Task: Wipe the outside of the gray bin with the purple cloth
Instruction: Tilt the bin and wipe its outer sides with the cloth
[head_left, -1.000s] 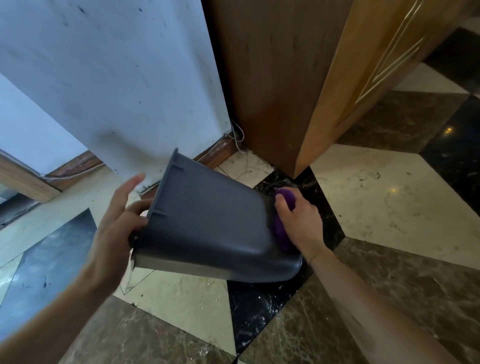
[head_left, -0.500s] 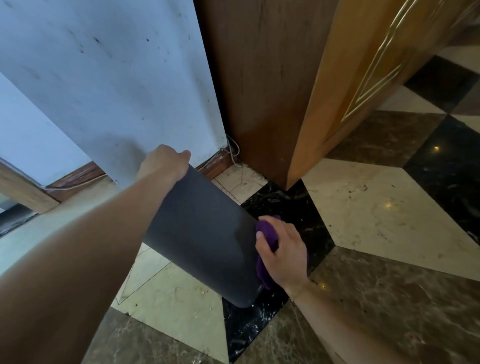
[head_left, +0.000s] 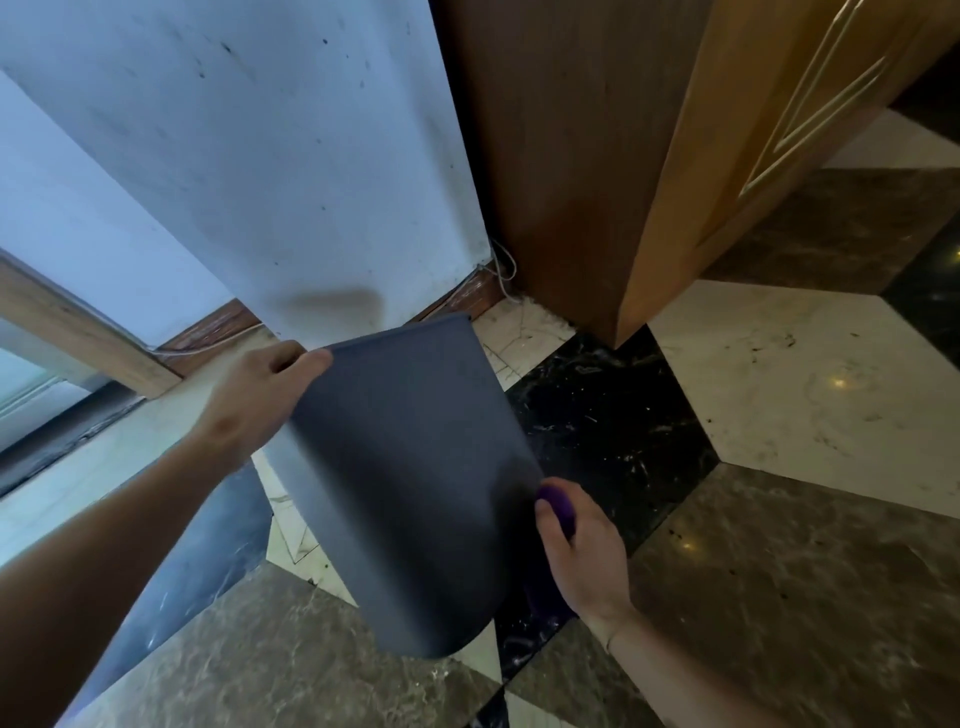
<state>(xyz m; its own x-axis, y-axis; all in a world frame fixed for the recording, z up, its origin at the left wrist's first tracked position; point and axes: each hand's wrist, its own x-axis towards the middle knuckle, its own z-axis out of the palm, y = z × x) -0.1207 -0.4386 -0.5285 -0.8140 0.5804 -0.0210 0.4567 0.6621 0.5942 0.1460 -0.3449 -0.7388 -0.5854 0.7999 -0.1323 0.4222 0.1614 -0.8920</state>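
Note:
The gray bin (head_left: 415, 478) is held tilted above the floor, its rounded bottom end toward me and its rim pointing at the wall. My left hand (head_left: 254, 400) grips the bin's far left edge near the rim. My right hand (head_left: 582, 551) presses the purple cloth (head_left: 558, 506) against the bin's right side close to the bottom. Only a small bunch of the cloth shows between my fingers and the bin; the rest is hidden under my palm.
A scuffed white wall (head_left: 260, 156) with a wooden skirting stands right behind the bin. A wooden cabinet (head_left: 597, 182) corner stands to the right, with thin cables (head_left: 506, 275) at its base. The floor is patterned marble tile (head_left: 805, 571).
The bin has turned, its bottom end swinging toward me. My left hand shifted from the open rim to the far left edge. My right hand with the cloth slid along the bin's right side.

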